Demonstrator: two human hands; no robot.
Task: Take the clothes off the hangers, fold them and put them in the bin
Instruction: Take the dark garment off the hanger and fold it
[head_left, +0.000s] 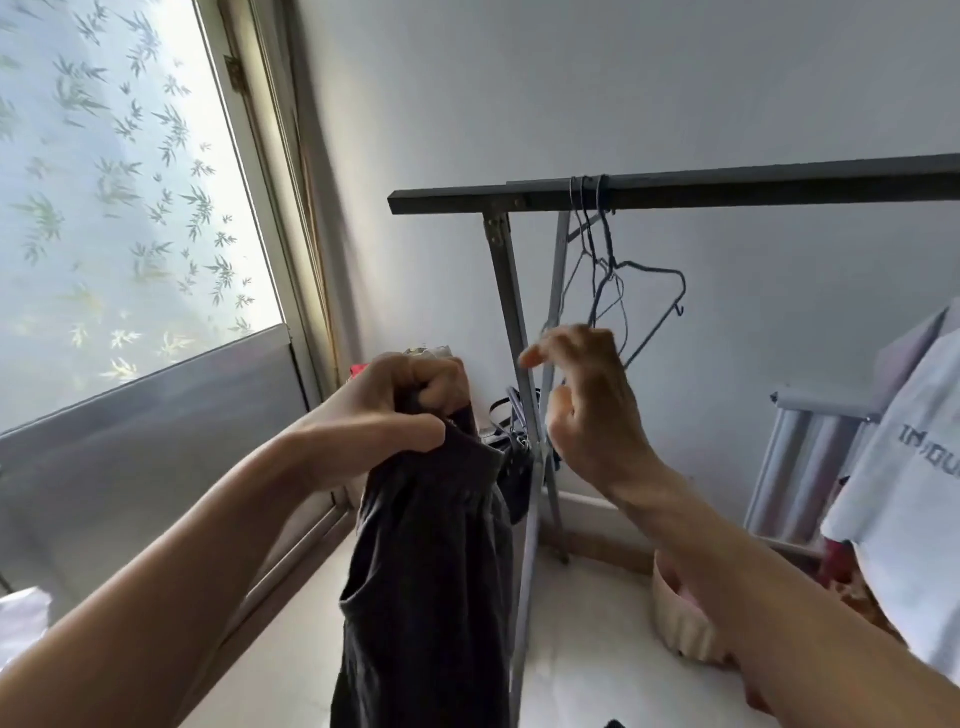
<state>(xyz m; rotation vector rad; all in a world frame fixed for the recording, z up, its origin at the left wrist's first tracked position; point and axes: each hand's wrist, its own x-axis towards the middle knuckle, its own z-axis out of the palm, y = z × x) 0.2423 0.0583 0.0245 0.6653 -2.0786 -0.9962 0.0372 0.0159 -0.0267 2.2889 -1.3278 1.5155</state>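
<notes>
**Head view.**
- **L hand** (400, 410), just below centre, toward 7 o'clock. Grip closed tight, fingers and thumb bunched round the top edge of a dark garment (431, 571).
- **Garment:** off the hangers. It hangs straight down from the fist to the 6 o'clock edge of the frame, in front of the rack leg (511, 312).
- **R hand** (587, 410), from centre toward 4 o'clock. Held up, back toward camera, blurred. Index finger and thumb are apart, other fingers half curled. Its knuckles overlap the lower wires of the hangers (613, 270). Cannot tell whether the grip is on a wire or holds nothing.
- **Hangers:** thin dark wire, bare, bunched together on the dark rail (727, 189) at approx. 1 o'clock.
- **Bin** (675, 623): pale ribbed tub on the white floor (582, 665) at 5 o'clock, partly hidden by the R forearm.
- **White T-shirt** (914, 493) w/ grey lettering hangs at the 3–4 o'clock edge.
- **Dark strapped bag** (511, 467): by the rack leg, between the two hands.
- **Window** (119, 182) w/ leaf-pattern film fills 9–11 o'clock.
</notes>
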